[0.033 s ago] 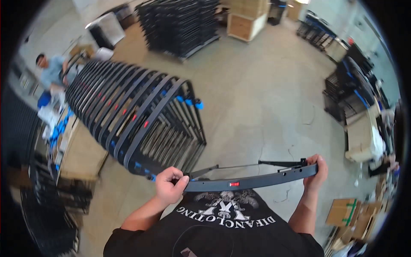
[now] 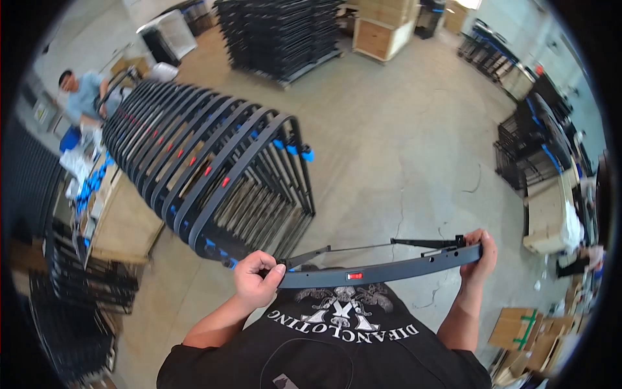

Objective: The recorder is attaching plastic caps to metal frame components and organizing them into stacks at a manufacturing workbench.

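A dark grey metal frame (image 2: 382, 275), with a small red rectangle on its front bar, is held level before my body. My left hand (image 2: 257, 279) grips its left end, the thumb lying on top. Around the right end my right hand (image 2: 480, 254) is closed, its fingers partly behind the bar. Thin black rods run behind the front bar, and their far ends are hard to make out. Ahead on the left stands a long row of similar curved frames (image 2: 217, 165), with red marks and blue end caps, apart from the frame in my hands.
Another person (image 2: 84, 97) is beyond the row, beside a cluttered wooden bench (image 2: 129, 217). Stacked black frames (image 2: 282, 42) and a wooden crate (image 2: 378, 39) stand at the back. Cardboard boxes (image 2: 514, 327) lie at lower right, black racks (image 2: 534, 139) along the right side.
The surroundings sit slightly farther right in the picture, as the view has turned a little. Both hands keep their hold on the metal frame.
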A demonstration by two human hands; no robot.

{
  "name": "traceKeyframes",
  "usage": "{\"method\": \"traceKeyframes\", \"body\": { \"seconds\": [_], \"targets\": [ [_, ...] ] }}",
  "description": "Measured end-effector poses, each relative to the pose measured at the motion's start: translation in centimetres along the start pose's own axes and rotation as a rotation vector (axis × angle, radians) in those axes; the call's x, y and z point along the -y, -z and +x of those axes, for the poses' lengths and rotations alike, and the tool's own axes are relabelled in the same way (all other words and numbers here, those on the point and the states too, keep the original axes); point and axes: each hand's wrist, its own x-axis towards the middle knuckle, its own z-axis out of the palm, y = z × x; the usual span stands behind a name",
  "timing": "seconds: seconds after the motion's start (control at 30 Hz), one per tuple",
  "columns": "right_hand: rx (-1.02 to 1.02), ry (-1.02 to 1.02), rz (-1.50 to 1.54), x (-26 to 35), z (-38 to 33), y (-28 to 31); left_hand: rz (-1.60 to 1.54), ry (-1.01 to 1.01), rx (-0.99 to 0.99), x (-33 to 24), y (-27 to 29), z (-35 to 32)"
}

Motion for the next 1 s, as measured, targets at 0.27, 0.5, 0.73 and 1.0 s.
{"method": "traceKeyframes", "body": {
  "seconds": [0.27, 0.5, 0.73, 1.0],
  "targets": [
    [0.430, -0.101, 0.007, -8.4, 10.5, -13.7, 0.045, 0.109, -0.363, 0.6, 3.3, -1.1],
    [0.681, -0.308, 0.032, -17.1, 14.4, -25.7, 0.132, 0.236, -0.743, 1.9, 2.7, -2.1],
    [0.837, -0.554, 0.091, -25.9, 16.1, -35.1, 0.266, 0.273, -0.964, 4.7, 2.7, -0.9],
    [1.017, -0.609, 0.072, -27.1, 16.8, -41.2, 0.406, 0.283, -1.122, 5.1, 3.3, 1.2]
  ]
}}
